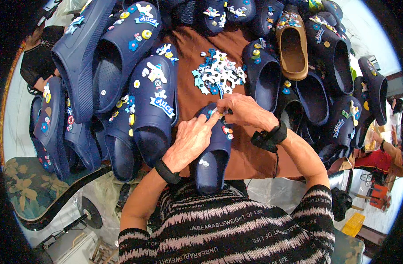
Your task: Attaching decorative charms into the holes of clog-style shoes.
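While we looked down from the head camera, we saw a navy clog (pixel 212 154) lying lengthwise on the brown tabletop (pixel 254 158), its toe pointing away from us and its opening toward our striped sweater (pixel 228 229). Our left hand (pixel 190 141) rested on the left flank of this clog, fingers curled and the index finger stretched forward onto the clog's upper. Our right hand (pixel 245 112) came in over the clog's toe from the right, thumb and fingertips pressed together on a small charm (pixel 215 112) at the toe; the charm itself was too small for us to describe further. Both wrists carried black bands. Just beyond the clog's toe lay a loose pile of white and blue charms (pixel 219 72). To the left of the clog, a second navy clog (pixel 154 103) decorated with white figure charms lay nearly touching it, with further navy clogs stacked beyond that. To the right of the clog and behind the pile stood more navy clogs, and among them one tan clog (pixel 292 46). Far left of the clog, another person's arm (pixel 38 66) showed at the picture's edge.
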Demonstrator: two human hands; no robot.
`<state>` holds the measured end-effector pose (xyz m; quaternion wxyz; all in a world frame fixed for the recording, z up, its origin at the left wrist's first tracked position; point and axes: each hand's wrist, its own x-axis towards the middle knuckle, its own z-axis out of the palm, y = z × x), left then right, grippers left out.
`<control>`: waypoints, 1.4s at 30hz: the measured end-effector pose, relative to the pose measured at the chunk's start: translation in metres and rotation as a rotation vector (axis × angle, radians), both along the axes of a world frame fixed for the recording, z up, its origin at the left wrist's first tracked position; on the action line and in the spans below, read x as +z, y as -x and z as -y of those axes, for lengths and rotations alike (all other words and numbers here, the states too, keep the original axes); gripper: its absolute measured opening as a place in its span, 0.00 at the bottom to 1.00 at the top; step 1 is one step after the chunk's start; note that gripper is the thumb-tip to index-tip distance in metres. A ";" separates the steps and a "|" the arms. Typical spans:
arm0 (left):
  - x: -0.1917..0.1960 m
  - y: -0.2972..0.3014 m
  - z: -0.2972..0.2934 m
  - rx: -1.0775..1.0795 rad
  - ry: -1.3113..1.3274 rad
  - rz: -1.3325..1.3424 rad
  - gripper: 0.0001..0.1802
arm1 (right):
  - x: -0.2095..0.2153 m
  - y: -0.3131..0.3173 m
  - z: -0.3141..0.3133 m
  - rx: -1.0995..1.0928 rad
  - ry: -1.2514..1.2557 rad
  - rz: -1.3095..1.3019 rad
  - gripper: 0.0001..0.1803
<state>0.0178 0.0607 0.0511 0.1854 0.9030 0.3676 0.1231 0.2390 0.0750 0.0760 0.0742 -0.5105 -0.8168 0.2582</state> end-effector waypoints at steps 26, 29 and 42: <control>0.034 0.019 0.007 0.236 0.193 0.242 0.25 | -0.018 -0.013 0.007 -0.336 0.161 -0.451 0.16; 0.034 0.024 0.022 0.216 0.172 0.411 0.22 | -0.019 -0.015 0.004 -0.323 0.209 -0.350 0.25; 0.031 0.031 0.036 0.285 0.925 1.120 0.23 | -0.020 -0.015 0.004 -0.286 -0.044 -0.287 0.22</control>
